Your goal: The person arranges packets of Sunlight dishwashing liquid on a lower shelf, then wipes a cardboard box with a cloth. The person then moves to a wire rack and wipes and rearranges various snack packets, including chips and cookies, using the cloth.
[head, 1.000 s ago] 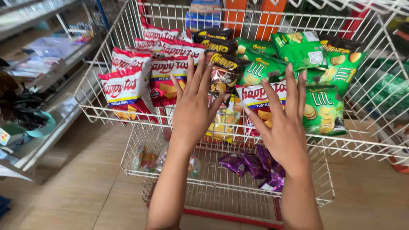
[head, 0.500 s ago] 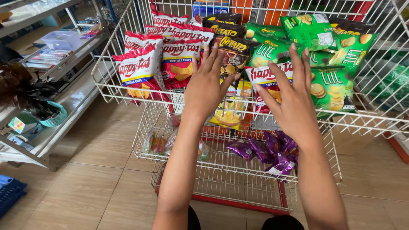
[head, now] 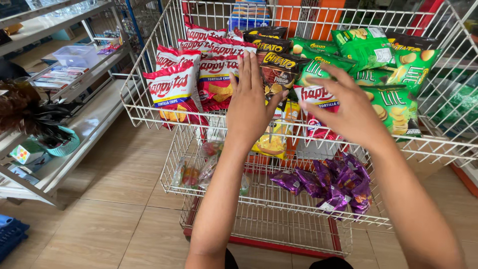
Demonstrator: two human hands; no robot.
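Observation:
A white wire rack [head: 149, 117] holds snack bags in its top basket: red-and-white tortilla chip bags [head: 172, 89] on the left, dark chip bags [head: 279, 65] in the middle, green chip bags [head: 393, 99] on the right. My left hand [head: 249, 102] hovers flat over the middle bags, fingers spread, holding nothing. My right hand [head: 348, 107] reaches in beside it, fingers curved over a red-and-white bag [head: 316, 97], with nothing gripped. A yellow bag [head: 273, 142] hangs below my left hand.
The lower basket holds purple snack packets [head: 333, 184] and a few clear packets [head: 191, 174]. A metal shelf [head: 74, 129] with small goods and a feather duster [head: 30, 117] stands at the left. Tan floor tiles [head: 114, 199] lie below.
The view has moved closer and lower. My left hand stays over the middle bags. My right hand has turned from flat and spread to curved over the red-and-white bag.

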